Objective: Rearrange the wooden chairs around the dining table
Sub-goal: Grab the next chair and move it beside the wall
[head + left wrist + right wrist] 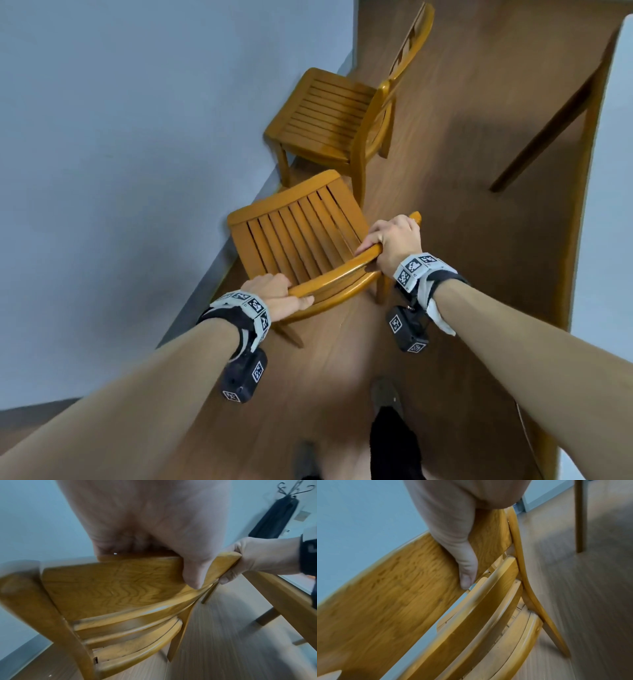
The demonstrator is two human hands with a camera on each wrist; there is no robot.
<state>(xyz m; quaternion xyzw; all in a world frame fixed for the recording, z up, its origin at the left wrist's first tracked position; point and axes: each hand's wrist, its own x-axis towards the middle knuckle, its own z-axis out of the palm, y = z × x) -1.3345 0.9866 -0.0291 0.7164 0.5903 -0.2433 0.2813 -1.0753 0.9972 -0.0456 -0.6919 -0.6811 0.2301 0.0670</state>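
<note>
Wooden chair (301,236), apparently tilted, both hands gripping

Soft even light, motion-blurred wrist views, wide-angle distortion

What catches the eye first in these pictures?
Two hands, the left hand and the right hand, grip the curved top rail of a honey-coloured wooden chair in the middle. A second chair stands beyond it by the pale wall, and the table runs along the right.

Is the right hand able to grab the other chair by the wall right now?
Probably not: the right hand grips the near chair, which stands between it and the far chair.
</note>
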